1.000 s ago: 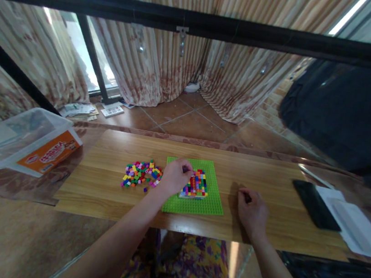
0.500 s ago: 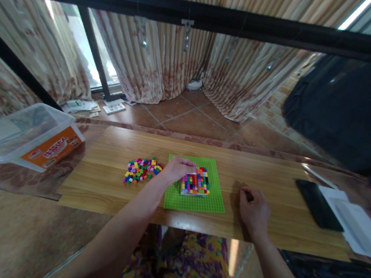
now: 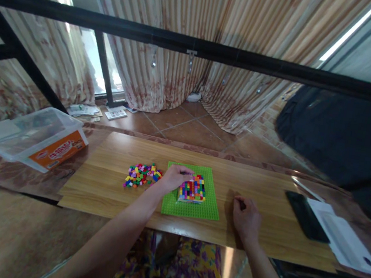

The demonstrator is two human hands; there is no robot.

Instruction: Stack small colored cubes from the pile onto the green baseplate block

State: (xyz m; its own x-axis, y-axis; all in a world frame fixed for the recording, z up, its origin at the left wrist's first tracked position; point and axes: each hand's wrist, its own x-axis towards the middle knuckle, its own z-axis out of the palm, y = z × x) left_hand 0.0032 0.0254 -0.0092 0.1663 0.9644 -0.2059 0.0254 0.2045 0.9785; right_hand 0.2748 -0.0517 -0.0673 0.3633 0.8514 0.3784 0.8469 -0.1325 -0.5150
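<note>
My left hand reaches over the upper left corner of a low stack of multicoloured toy bricks. Its fingers are pinched at the stack's edge, and whatever is between the tips is too small to make out. That stack stands on a green studded baseplate. A loose heap of small coloured bricks lies left of the plate, near my left wrist. Right of the plate, my right hand rests on the table, its fingers curled in a loose fist with no object showing in it.
The wooden table spans the view. On its right end lie a dark phone-like slab and a white tray-like piece. A clear plastic bin with an orange label stands at the left. A black metal bar crosses beyond the table.
The view has tilted, so the scene sits a little lower in the picture. My left hand stays at the stack's upper left corner, and my right hand keeps its curled shape on the table.
</note>
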